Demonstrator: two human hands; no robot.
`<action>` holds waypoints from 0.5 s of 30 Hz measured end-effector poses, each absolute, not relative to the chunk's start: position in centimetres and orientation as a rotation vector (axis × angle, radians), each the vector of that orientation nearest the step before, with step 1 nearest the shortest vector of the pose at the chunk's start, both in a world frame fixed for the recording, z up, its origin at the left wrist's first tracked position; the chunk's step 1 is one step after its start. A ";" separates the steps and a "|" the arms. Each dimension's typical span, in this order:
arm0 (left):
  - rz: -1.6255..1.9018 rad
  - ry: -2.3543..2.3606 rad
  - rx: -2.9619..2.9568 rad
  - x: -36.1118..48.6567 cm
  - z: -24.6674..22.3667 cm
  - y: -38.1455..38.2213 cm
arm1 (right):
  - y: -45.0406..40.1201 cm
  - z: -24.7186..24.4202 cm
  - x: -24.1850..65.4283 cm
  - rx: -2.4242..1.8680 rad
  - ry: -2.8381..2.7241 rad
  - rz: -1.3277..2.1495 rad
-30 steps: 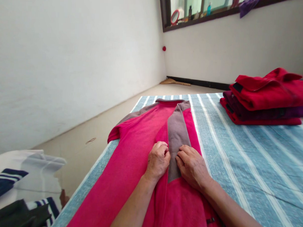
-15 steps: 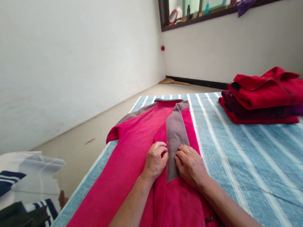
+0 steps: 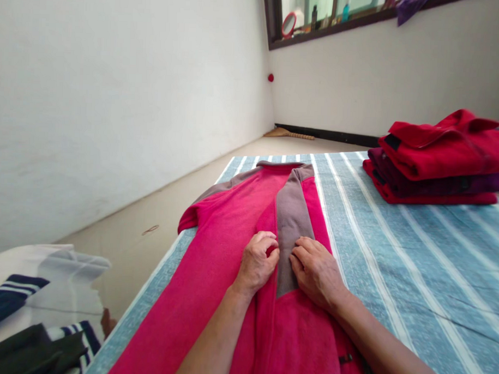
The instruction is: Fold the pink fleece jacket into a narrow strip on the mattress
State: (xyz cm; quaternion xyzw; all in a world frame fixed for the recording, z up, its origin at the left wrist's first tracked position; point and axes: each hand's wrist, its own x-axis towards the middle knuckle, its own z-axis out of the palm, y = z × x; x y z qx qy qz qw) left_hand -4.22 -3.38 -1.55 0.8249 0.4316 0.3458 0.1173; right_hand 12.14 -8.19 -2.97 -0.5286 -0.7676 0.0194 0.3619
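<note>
A pink-red fleece jacket [image 3: 226, 246] with grey panels lies lengthwise on the striped blue bedcover [image 3: 378, 246], its grey collar at the far end. One side is folded over, so a grey-and-pink sleeve runs down the front. My left hand [image 3: 258, 262] has curled fingers closed on the pink fabric just left of the grey panel. Across the panel, my right hand [image 3: 315, 270] rests with bent fingers closed on its right side. The fingertips of both hands are partly hidden against the cloth.
Folded red and purple garments [image 3: 442, 161] are stacked at the far right of the bed. White, navy and dark clothes [image 3: 36, 310] lie at the lower left. A wall [image 3: 125, 95] stands beyond the floor on the left. A broom [image 3: 290, 134] lies behind the bed.
The view has shifted slightly, so the scene sits a little further right. Both hands keep nearly the same place and shape on the jacket.
</note>
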 end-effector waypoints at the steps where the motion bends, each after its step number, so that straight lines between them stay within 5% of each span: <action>1: 1.001 1.233 2.391 -4.4 -1.3 -3.5 | -8.2 -3.0 12.2 -1.358 -1.980 0.049; 15: 0.782 1.104 2.204 -5.8 0.2 -4.0 | -8.2 -2.7 12.1 -1.373 -1.980 0.051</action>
